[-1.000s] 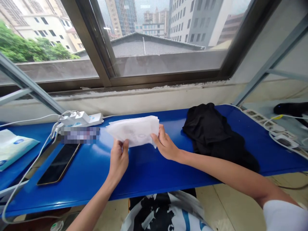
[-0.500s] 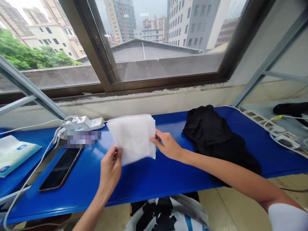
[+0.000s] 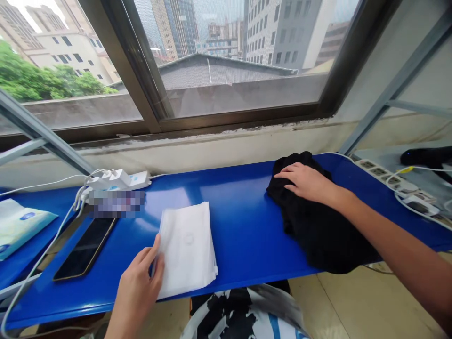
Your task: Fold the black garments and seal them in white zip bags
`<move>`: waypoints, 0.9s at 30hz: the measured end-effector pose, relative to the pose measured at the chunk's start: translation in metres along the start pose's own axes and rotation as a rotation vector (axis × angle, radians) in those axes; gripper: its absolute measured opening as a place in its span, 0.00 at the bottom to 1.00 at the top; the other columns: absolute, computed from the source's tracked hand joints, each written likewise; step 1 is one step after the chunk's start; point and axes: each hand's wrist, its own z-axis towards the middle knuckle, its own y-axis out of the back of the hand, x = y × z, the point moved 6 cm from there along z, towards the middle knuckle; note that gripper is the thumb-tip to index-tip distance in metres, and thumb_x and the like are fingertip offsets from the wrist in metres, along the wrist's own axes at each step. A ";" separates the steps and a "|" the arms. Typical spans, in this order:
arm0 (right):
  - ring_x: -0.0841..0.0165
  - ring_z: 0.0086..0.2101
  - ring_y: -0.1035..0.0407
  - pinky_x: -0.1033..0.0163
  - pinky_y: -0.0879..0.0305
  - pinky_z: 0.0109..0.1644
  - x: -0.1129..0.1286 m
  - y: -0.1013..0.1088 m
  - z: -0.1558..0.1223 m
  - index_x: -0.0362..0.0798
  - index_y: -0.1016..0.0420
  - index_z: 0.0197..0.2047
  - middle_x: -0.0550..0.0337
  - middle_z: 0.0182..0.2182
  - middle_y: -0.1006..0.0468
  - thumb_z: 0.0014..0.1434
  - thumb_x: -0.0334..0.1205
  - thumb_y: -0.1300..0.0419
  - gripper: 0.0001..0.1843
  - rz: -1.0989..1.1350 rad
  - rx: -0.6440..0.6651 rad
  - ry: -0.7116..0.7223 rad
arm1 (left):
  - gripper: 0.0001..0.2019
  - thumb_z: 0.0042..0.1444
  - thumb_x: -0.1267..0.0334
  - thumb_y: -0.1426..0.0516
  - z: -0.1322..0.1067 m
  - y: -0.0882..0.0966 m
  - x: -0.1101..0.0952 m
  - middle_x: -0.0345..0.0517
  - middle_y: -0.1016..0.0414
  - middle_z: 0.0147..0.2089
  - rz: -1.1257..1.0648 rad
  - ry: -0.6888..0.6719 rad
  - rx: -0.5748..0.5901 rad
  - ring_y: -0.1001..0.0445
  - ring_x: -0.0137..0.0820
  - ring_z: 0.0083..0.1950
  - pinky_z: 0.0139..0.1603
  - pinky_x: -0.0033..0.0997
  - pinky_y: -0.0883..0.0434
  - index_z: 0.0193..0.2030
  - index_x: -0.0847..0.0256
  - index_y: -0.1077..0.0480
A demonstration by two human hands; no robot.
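Observation:
A stack of frosted white plastic zip bags (image 3: 187, 249) lies flat by the front edge of the blue table, with a faint round mark on top. My left hand (image 3: 141, 278) holds the stack's left edge between thumb and fingers; some fingertips are hidden. On the right, a crumpled black garment (image 3: 318, 235) is heaped on the table and hangs a little over the front edge. My right hand (image 3: 303, 181) rests on top of this cloth with its fingers stretched out, palm down.
A phone (image 3: 86, 247) lies left of the bags, below a blurred-out item (image 3: 118, 203). Behind stands a white power strip (image 3: 139, 180) with plugs and cables. A tissue pack (image 3: 24, 226) is at far left. Metal posts (image 3: 399, 75) flank the table; a window is behind.
The white bags have come down toward the front edge and now lie on the table. My right hand has let go of them and moved right onto the black garment.

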 end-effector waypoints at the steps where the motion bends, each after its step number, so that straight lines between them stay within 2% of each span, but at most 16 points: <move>1: 0.42 0.62 0.35 0.39 0.33 0.60 -0.021 -0.006 0.001 0.49 0.21 0.58 0.43 0.59 0.24 0.59 0.34 0.39 0.23 -0.026 0.042 0.001 | 0.23 0.66 0.55 0.52 0.001 0.000 -0.002 0.50 0.22 0.39 0.059 -0.036 0.010 0.25 0.36 0.34 0.32 0.31 0.28 0.58 0.63 0.23; 4: 0.35 0.68 0.47 0.26 0.46 0.65 -0.057 -0.019 0.008 0.49 0.20 0.45 0.43 0.63 0.29 0.58 0.39 0.38 0.11 0.008 0.100 0.047 | 0.26 0.67 0.54 0.55 0.007 0.005 -0.014 0.63 0.24 0.49 0.245 -0.139 -0.010 0.25 0.52 0.48 0.44 0.47 0.25 0.55 0.68 0.22; 6: 0.36 0.69 0.49 0.20 0.54 0.65 -0.056 -0.012 0.012 0.49 0.25 0.37 0.47 0.62 0.27 0.60 0.39 0.41 0.05 0.077 0.079 0.108 | 0.27 0.68 0.53 0.55 0.017 0.017 -0.029 0.69 0.28 0.56 0.286 -0.192 -0.051 0.30 0.60 0.56 0.50 0.58 0.26 0.56 0.69 0.23; 7: 0.38 0.67 0.44 0.19 0.56 0.65 -0.051 -0.002 0.015 0.49 0.28 0.36 0.49 0.59 0.25 0.60 0.39 0.43 0.04 0.114 0.052 0.137 | 0.26 0.68 0.53 0.54 0.025 0.024 -0.040 0.69 0.30 0.59 0.256 -0.217 -0.069 0.31 0.61 0.58 0.51 0.59 0.27 0.57 0.68 0.24; 8: 0.43 0.63 0.36 0.21 0.56 0.66 -0.042 0.012 0.017 0.50 0.30 0.36 0.51 0.54 0.22 0.61 0.38 0.44 0.03 0.150 0.013 0.165 | 0.24 0.69 0.53 0.52 0.034 0.033 -0.054 0.66 0.31 0.61 0.194 -0.251 -0.075 0.31 0.59 0.60 0.52 0.59 0.27 0.59 0.65 0.25; 10: 0.56 0.45 0.24 0.31 0.49 0.67 -0.017 0.051 0.020 0.51 0.32 0.37 0.59 0.41 0.20 0.61 0.38 0.44 0.02 0.225 -0.093 0.226 | 0.19 0.68 0.53 0.48 0.058 0.049 -0.091 0.58 0.30 0.62 -0.018 -0.351 -0.049 0.29 0.51 0.60 0.55 0.52 0.26 0.61 0.55 0.27; 11: 0.63 0.37 0.25 0.39 0.42 0.65 -0.001 0.074 0.021 0.51 0.33 0.38 0.62 0.36 0.22 0.60 0.37 0.43 0.02 0.263 -0.164 0.261 | 0.19 0.68 0.54 0.46 0.072 0.055 -0.112 0.54 0.30 0.63 -0.133 -0.400 0.006 0.28 0.47 0.61 0.56 0.49 0.26 0.63 0.51 0.29; 13: 0.67 0.32 0.30 0.55 0.33 0.51 0.034 0.119 0.021 0.51 0.33 0.36 0.65 0.32 0.24 0.56 0.35 0.40 0.04 0.340 -0.309 0.352 | 0.25 0.66 0.54 0.41 0.104 0.063 -0.155 0.51 0.33 0.68 -0.387 -0.488 0.116 0.29 0.43 0.64 0.60 0.44 0.27 0.69 0.47 0.35; 15: 0.69 0.31 0.32 0.63 0.36 0.41 0.066 0.154 0.021 0.50 0.31 0.35 0.66 0.29 0.25 0.54 0.33 0.39 0.05 0.397 -0.396 0.414 | 0.34 0.60 0.54 0.36 0.139 0.073 -0.192 0.53 0.34 0.70 -0.640 -0.594 0.135 0.31 0.44 0.67 0.62 0.42 0.28 0.72 0.51 0.39; 16: 0.70 0.30 0.33 0.65 0.39 0.38 0.077 0.166 0.023 0.50 0.31 0.35 0.67 0.28 0.26 0.55 0.33 0.38 0.05 0.439 -0.412 0.427 | 0.33 0.58 0.54 0.34 0.157 0.076 -0.205 0.53 0.30 0.67 -0.722 -0.625 0.141 0.30 0.44 0.66 0.62 0.41 0.29 0.69 0.54 0.36; 17: 0.72 0.28 0.35 0.65 0.41 0.35 0.085 0.174 0.025 0.49 0.30 0.35 0.67 0.26 0.27 0.56 0.34 0.37 0.04 0.490 -0.410 0.434 | 0.25 0.59 0.56 0.35 0.174 0.076 -0.214 0.51 0.23 0.59 -0.769 -0.639 0.178 0.25 0.43 0.60 0.58 0.39 0.27 0.62 0.59 0.28; 18: 0.73 0.26 0.37 0.66 0.43 0.32 0.088 0.178 0.028 0.49 0.28 0.36 0.68 0.24 0.29 0.57 0.36 0.36 0.04 0.553 -0.389 0.432 | 0.18 0.59 0.57 0.35 0.188 0.074 -0.219 0.50 0.19 0.50 -0.798 -0.642 0.245 0.22 0.41 0.52 0.53 0.37 0.25 0.54 0.62 0.22; 20: 0.75 0.22 0.41 0.66 0.46 0.28 0.082 0.175 0.037 0.49 0.25 0.39 0.70 0.20 0.32 0.59 0.43 0.33 0.09 0.685 -0.301 0.410 | 0.13 0.58 0.58 0.35 0.213 0.074 -0.216 0.47 0.17 0.40 -0.864 -0.605 0.331 0.20 0.38 0.43 0.45 0.33 0.24 0.44 0.64 0.19; 23: 0.73 0.22 0.38 0.66 0.44 0.27 0.055 0.154 0.052 0.49 0.20 0.41 0.67 0.22 0.27 0.56 0.53 0.30 0.17 0.807 -0.128 0.367 | 0.16 0.52 0.58 0.31 0.238 0.082 -0.192 0.49 0.16 0.42 -0.973 -0.542 0.366 0.19 0.38 0.43 0.44 0.34 0.23 0.46 0.61 0.17; 25: 0.70 0.28 0.31 0.64 0.36 0.31 0.032 0.142 0.062 0.51 0.18 0.42 0.63 0.30 0.21 0.54 0.55 0.30 0.19 0.851 -0.103 0.332 | 0.18 0.48 0.56 0.29 0.251 0.085 -0.174 0.50 0.16 0.43 -1.010 -0.499 0.369 0.18 0.40 0.44 0.45 0.36 0.22 0.45 0.59 0.16; 27: 0.66 0.34 0.27 0.62 0.32 0.38 0.012 0.135 0.073 0.53 0.16 0.44 0.60 0.36 0.18 0.53 0.56 0.29 0.20 0.871 -0.122 0.292 | 0.17 0.44 0.53 0.27 0.266 0.085 -0.158 0.48 0.16 0.37 -0.990 -0.453 0.362 0.19 0.39 0.39 0.41 0.38 0.22 0.39 0.60 0.16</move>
